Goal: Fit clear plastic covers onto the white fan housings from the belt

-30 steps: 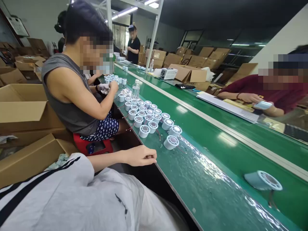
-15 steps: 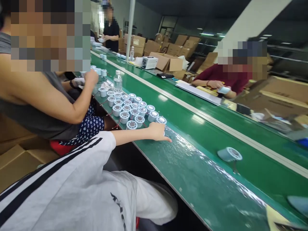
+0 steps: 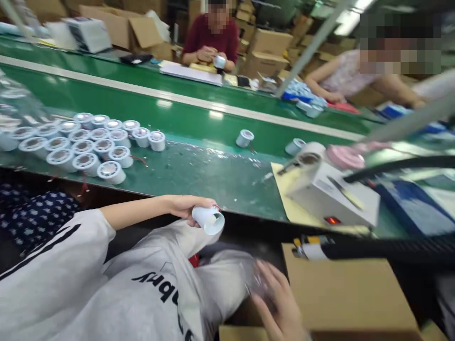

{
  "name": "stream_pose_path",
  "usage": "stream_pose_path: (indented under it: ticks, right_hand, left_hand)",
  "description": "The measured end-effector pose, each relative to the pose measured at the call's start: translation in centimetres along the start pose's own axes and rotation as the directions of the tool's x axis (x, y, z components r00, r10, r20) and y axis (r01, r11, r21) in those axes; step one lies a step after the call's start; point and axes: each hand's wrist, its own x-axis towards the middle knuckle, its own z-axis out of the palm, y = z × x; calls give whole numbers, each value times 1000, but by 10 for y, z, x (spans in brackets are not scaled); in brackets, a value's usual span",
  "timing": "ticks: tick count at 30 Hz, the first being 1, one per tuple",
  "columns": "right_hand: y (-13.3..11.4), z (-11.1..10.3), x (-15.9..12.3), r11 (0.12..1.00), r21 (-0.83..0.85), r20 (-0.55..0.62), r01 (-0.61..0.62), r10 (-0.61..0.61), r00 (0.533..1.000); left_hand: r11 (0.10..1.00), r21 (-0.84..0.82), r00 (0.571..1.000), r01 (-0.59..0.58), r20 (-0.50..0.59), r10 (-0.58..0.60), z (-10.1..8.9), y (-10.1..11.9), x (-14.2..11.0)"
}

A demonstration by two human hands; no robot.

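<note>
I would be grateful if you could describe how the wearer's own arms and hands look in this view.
The left hand wears no glove, and its forearm is bare below a loose, short white fabric sleeve with black stripes. The right hand is also ungloved and somewhat blurred; its sleeve is out of view.

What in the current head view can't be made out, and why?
- Whatever lies in or behind the right hand: motion blur; the bottom edge cuts off the wrist.
- Some fingers of the left hand: hidden behind the pale blue cylinder it holds.
- The full lettering on the white shirt: folds and the bottom edge.
- The item held by the person in dark red: too small for detail.
</note>
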Motion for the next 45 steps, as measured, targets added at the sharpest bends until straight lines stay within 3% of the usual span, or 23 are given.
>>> stream_pose_path:
  ticks: [2, 4, 6, 8, 10, 12, 15, 19, 22, 27, 31, 33, 36, 39, 41, 45]
  right_hand:
    - [-12, 13, -3, 992, -110, -43, 68, -73, 996]
    - [-22, 26, 9, 974, -202, -70, 100, -116, 991]
    - [-28, 34, 23, 971, -236, -101, 42, -67, 993]
    - [-30, 37, 32, 968, -249, -94, -40, 17, 995]
    - [-29, 37, 34, 964, -239, -34, -117, 112, 993]
    - [-24, 37, 33, 971, -169, 64, -169, 182, 981]
    - [-16, 39, 29, 977, 50, 159, -207, 196, 968]
    - [-14, 41, 28, 929, 260, 63, -265, 258, 964]
    - [-19, 38, 28, 891, 360, -30, -276, 306, 951]
    - [-20, 36, 28, 820, 498, -107, -282, 381, 918]
    - [-16, 35, 28, 679, 680, -103, -275, 460, 882]
    - [-15, 33, 26, 651, 725, -105, -225, 427, 898]
    - [-15, 32, 21, 783, 609, -99, -130, 238, 966]
    - [-16, 34, 14, 937, 349, -123, -4, 50, 991]
    - [-17, 36, 11, 966, 255, -160, 52, -11, 987]
    - [-17, 37, 7, 964, 259, -153, 57, -18, 988]
  left_hand:
    - [1000, -18, 992, 9, 127, -7, 17, -7, 13]
    - [1000, -25, 985, -8, 169, 12, 28, -11, 23]
    - [1000, -17, 979, -8, 202, 11, 35, -11, 30]
    - [992, 115, 970, -58, 241, 29, 39, -8, 32]
    - [910, 367, 963, -194, 248, 106, 42, -4, 29]
    - [738, 607, 954, -294, 227, 194, 46, -1, 24]
    - [606, 739, 949, -295, 152, 278, 52, 0, 18]
    - [670, 636, 900, -382, 93, 425, 53, -7, 19]
    - [717, 558, 884, -418, 68, 463, 47, -18, 26]
    - [730, 493, 876, -473, 178, 448, 40, -31, 30]
    - [827, 341, 892, -447, 245, 381, 46, -28, 25]
    - [880, 273, 916, -389, 219, 337, 50, -24, 21]
    - [951, 130, 956, -280, 131, 264, 55, -22, 15]
    - [985, 10, 979, -170, 120, 167, 54, -24, 10]
    - [990, 5, 982, -143, 126, 141, 53, -26, 8]
    - [982, 38, 973, -183, 150, 175, 50, -25, 6]
